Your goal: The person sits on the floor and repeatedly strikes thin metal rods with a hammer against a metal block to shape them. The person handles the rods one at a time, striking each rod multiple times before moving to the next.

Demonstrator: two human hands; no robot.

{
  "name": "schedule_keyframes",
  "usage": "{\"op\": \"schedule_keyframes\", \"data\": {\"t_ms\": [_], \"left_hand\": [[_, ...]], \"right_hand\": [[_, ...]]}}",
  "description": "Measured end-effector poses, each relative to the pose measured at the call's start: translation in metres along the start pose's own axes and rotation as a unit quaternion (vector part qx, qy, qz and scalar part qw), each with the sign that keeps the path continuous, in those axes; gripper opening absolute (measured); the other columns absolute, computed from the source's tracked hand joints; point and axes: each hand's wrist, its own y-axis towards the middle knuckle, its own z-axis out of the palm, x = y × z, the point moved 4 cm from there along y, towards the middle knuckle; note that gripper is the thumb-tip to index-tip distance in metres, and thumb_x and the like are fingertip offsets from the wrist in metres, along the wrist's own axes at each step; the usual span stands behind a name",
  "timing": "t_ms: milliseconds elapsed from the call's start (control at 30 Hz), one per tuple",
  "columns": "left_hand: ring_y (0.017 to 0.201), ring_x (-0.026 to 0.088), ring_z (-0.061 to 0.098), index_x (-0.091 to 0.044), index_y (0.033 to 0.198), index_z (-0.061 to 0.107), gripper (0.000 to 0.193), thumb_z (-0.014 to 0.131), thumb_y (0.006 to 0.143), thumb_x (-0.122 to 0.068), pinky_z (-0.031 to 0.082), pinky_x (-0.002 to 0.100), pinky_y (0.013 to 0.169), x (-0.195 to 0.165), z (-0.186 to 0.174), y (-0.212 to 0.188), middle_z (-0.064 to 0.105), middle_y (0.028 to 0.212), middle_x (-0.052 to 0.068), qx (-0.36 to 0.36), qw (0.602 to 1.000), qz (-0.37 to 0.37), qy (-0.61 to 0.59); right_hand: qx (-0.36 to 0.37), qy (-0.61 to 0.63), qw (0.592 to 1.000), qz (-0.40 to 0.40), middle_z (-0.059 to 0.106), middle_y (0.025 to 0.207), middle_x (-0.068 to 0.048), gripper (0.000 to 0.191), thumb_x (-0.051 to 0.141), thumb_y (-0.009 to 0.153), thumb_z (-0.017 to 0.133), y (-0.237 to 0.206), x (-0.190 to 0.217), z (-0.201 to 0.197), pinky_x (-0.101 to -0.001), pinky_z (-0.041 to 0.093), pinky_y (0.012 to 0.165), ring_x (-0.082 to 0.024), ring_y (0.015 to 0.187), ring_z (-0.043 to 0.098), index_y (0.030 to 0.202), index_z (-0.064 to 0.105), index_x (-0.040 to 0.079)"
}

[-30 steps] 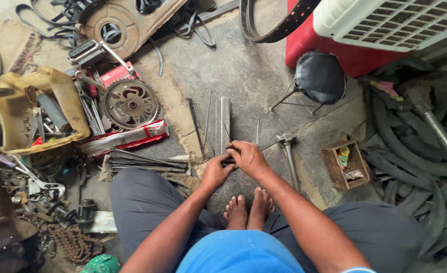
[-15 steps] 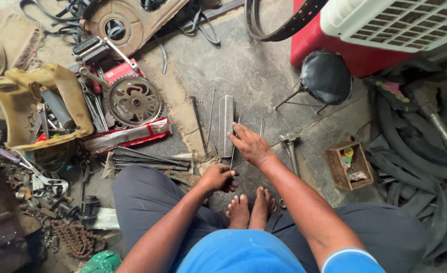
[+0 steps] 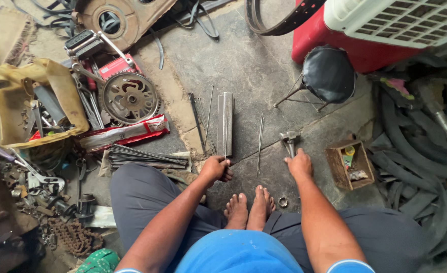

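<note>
The right hand (image 3: 299, 166) is laid on the handle of a grey metal hammer (image 3: 289, 141) that lies on the stone floor (image 3: 243, 65), fingers closed over the handle's near end. The left hand (image 3: 215, 168) is curled into a loose fist at the near end of a flat grey metal bar (image 3: 227, 123), touching it; whether anything is pinched inside cannot be told. A single thin steel spoke (image 3: 260, 144) is seen lying between bar and hammer, apart from both. More thin spokes (image 3: 202, 121) are fanned just left of the bar. A small silver ring-shaped nut (image 3: 283, 202) rests beside the bare feet (image 3: 250, 208). A small open wooden box (image 3: 348, 165) sits right of the hammer, and a toothed round metal sprocket (image 3: 130, 98) is seen well off to the left.
</note>
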Motion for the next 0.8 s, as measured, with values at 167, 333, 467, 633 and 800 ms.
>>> {"op": "schedule_keyframes", "data": {"t_ms": [167, 333, 467, 633, 800], "left_hand": [[0.060, 0.026, 0.073, 0.002, 0.109, 0.065, 0.026, 0.053, 0.106, -0.021, 0.059, 0.036, 0.052, -0.004, 0.003, -0.001, 0.074, 0.079, 0.018, -0.001, 1.000, -0.008, -0.001], [0.060, 0.027, 0.072, 0.001, 0.115, 0.066, 0.028, 0.052, 0.106, -0.022, 0.059, 0.037, 0.052, -0.001, 0.002, 0.001, 0.074, 0.079, 0.018, 0.004, 1.000, -0.020, -0.010], [0.059, 0.027, 0.072, 0.002, 0.116, 0.067, 0.030, 0.052, 0.106, -0.021, 0.059, 0.037, 0.051, -0.002, 0.003, 0.002, 0.075, 0.079, 0.018, 0.007, 1.000, -0.010, -0.004], [0.056, 0.027, 0.071, 0.003, 0.115, 0.065, 0.029, 0.052, 0.105, -0.021, 0.058, 0.038, 0.049, -0.006, 0.006, 0.000, 0.074, 0.076, 0.019, -0.031, 0.999, -0.009, 0.009], [0.056, 0.027, 0.072, 0.003, 0.116, 0.065, 0.029, 0.053, 0.106, -0.021, 0.059, 0.037, 0.049, -0.008, 0.008, -0.002, 0.074, 0.075, 0.019, -0.030, 0.999, -0.008, 0.015]], "right_hand": [[-0.029, 0.010, 0.999, -0.030, 0.068, 0.116, -0.030, 0.047, 0.026, 0.083, 0.078, 0.008, 0.010, 0.000, -0.0543, 0.053, 0.093, -0.048, 0.109, 0.066, 0.119, 0.060, 0.002], [-0.069, 0.110, 0.991, 0.012, 0.069, 0.111, -0.029, 0.041, 0.025, 0.089, 0.068, 0.002, 0.033, -0.004, -0.0547, 0.054, 0.088, -0.047, 0.102, 0.068, 0.121, 0.057, 0.001], [0.005, 0.167, 0.982, -0.089, 0.071, 0.103, -0.022, 0.039, 0.039, 0.093, 0.067, -0.015, 0.072, -0.013, -0.0542, 0.055, 0.079, -0.040, 0.093, 0.071, 0.116, 0.059, 0.008], [0.051, 0.169, 0.967, -0.182, 0.072, 0.087, -0.020, 0.033, 0.037, 0.101, 0.058, -0.067, 0.132, -0.011, -0.0527, 0.055, 0.071, -0.040, 0.080, 0.073, 0.116, 0.057, 0.008], [-0.060, 0.153, 0.932, -0.325, 0.071, 0.102, -0.021, 0.041, 0.030, 0.099, 0.057, -0.101, 0.147, -0.006, -0.0545, 0.055, 0.072, -0.045, 0.086, 0.069, 0.133, 0.056, 0.008]]}}
